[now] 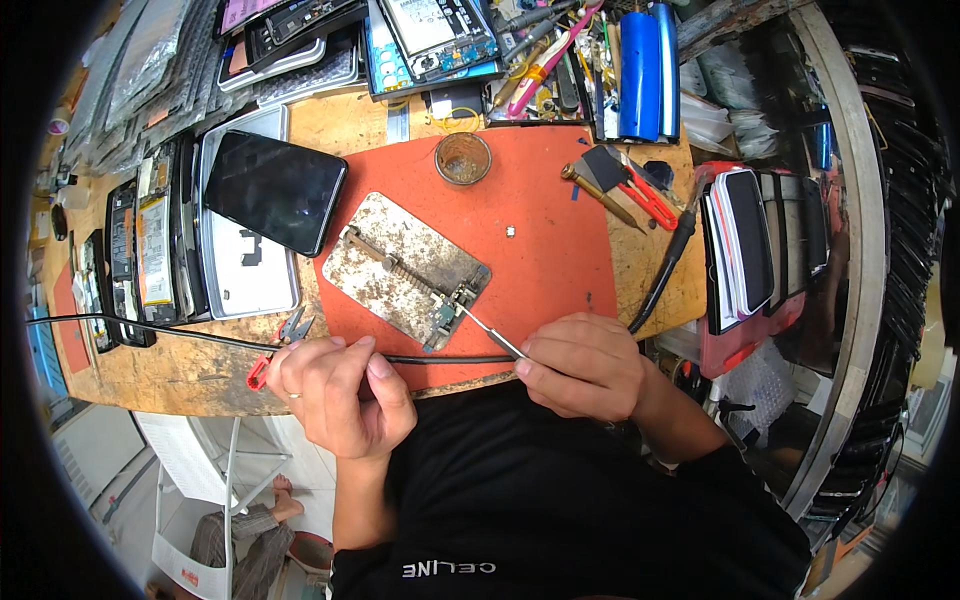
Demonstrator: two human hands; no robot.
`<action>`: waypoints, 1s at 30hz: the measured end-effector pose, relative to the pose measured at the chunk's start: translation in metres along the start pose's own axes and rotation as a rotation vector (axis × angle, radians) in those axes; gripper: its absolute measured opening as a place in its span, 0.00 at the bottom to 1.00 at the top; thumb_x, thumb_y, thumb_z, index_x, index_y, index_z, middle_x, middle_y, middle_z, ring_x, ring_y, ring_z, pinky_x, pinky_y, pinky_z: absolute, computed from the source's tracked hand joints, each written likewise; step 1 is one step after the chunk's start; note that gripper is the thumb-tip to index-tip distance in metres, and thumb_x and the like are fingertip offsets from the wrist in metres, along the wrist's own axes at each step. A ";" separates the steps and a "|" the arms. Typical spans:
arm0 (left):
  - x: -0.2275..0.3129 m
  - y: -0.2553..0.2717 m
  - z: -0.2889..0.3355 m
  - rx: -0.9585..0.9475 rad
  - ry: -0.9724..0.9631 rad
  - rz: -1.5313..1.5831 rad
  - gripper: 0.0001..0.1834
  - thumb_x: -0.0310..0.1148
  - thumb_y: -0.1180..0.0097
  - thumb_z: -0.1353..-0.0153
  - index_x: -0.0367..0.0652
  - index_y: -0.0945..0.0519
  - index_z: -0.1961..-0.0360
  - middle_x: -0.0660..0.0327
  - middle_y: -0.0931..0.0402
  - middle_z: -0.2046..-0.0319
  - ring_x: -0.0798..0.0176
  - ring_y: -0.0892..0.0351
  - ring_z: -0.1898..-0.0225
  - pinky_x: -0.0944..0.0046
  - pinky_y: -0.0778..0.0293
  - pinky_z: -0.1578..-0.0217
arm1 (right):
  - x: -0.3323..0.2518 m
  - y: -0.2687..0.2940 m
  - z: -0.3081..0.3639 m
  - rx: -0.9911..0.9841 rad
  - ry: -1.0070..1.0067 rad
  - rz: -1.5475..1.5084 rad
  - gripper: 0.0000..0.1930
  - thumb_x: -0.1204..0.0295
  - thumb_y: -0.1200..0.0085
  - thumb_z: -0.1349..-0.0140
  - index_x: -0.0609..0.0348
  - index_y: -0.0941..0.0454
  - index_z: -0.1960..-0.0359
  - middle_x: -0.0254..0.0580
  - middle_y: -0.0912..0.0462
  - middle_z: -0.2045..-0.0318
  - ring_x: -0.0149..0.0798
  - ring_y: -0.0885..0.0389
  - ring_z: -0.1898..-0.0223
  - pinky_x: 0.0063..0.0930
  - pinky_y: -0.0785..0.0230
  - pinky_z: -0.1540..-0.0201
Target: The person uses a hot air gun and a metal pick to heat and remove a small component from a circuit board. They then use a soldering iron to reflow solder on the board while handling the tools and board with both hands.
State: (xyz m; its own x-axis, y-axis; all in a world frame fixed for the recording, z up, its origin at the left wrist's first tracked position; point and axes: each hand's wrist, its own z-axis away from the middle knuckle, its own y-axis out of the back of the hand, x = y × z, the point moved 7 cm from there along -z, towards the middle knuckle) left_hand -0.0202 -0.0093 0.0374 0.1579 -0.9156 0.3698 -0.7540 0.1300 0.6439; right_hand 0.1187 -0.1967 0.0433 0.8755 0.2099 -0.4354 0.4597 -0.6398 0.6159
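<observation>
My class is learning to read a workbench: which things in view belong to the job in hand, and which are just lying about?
Seemingly in the job:
pointed tool in the right hand
small green board near its tip
metal holder
red mat

Seemingly lying about:
black-screened device
brass-coloured tool
white chair
</observation>
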 end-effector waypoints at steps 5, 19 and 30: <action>-0.001 -0.001 0.001 0.019 0.009 0.013 0.09 0.28 0.36 0.40 0.42 0.14 0.58 0.63 0.18 0.67 0.55 0.18 0.61 0.49 0.28 0.45 | -0.002 0.001 -0.001 0.035 0.001 0.013 0.12 0.82 0.28 0.46 0.65 0.12 0.59 0.45 0.13 0.63 0.45 0.10 0.66 0.33 0.16 0.66; -0.002 -0.001 0.002 0.058 0.014 0.014 0.08 0.27 0.36 0.41 0.42 0.14 0.59 0.62 0.19 0.70 0.55 0.18 0.62 0.49 0.29 0.45 | -0.002 0.022 -0.019 0.111 -0.034 -0.001 0.16 0.85 0.28 0.48 0.66 0.13 0.56 0.46 0.13 0.62 0.45 0.11 0.64 0.34 0.18 0.64; -0.003 -0.003 0.002 0.041 0.013 0.037 0.08 0.25 0.35 0.40 0.41 0.14 0.58 0.61 0.19 0.69 0.54 0.19 0.61 0.49 0.30 0.45 | 0.037 0.028 -0.057 0.171 -0.154 0.157 0.14 0.89 0.29 0.45 0.69 0.14 0.56 0.50 0.12 0.65 0.45 0.11 0.67 0.34 0.20 0.65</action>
State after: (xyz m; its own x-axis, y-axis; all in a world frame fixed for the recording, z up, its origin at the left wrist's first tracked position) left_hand -0.0199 -0.0079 0.0334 0.1376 -0.9052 0.4020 -0.7849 0.1479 0.6017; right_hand 0.1723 -0.1643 0.0822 0.8948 -0.0086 -0.4463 0.2768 -0.7736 0.5699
